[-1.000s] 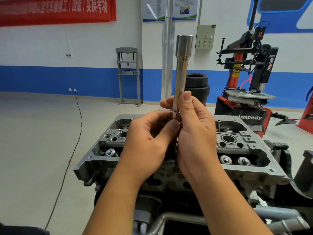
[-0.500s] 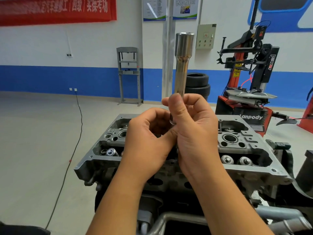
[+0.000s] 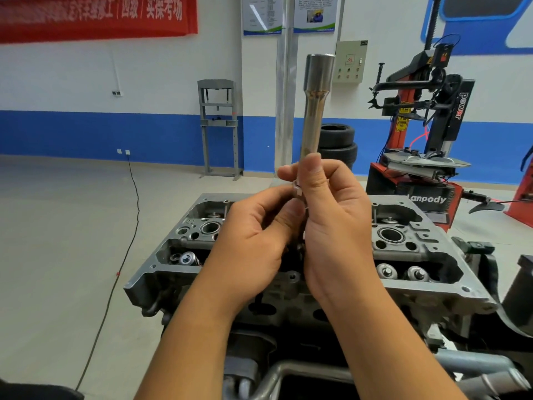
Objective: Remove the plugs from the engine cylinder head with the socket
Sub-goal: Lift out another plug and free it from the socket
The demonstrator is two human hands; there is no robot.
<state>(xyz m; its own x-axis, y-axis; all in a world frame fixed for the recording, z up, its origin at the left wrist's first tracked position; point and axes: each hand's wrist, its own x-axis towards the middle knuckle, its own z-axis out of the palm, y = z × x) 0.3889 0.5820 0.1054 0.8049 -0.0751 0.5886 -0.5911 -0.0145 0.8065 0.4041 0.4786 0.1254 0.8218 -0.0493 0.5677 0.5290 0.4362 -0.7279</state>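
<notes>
A long steel socket (image 3: 314, 111) stands upright in front of me, wide end up, above the grey engine cylinder head (image 3: 409, 255). My right hand (image 3: 334, 226) grips its lower shaft, thumb along the front. My left hand (image 3: 256, 241) pinches a small metal part (image 3: 297, 192) at the socket's lower end, which is mostly hidden by my fingers. Round plug bores show on the head at left (image 3: 212, 227) and right (image 3: 390, 235); the middle of the head is covered by my hands.
A red and black tyre changer (image 3: 427, 157) stands at the back right, stacked tyres (image 3: 339, 145) and a grey press frame (image 3: 219, 128) by the blue-striped wall. A black cable (image 3: 127, 241) runs over the floor at left. Pipes (image 3: 476, 370) lie below the head.
My right thumb has slid on the shaft, first down, then back up. My left fingers shifted at the socket's lower end. The socket stays upright in about the same place.
</notes>
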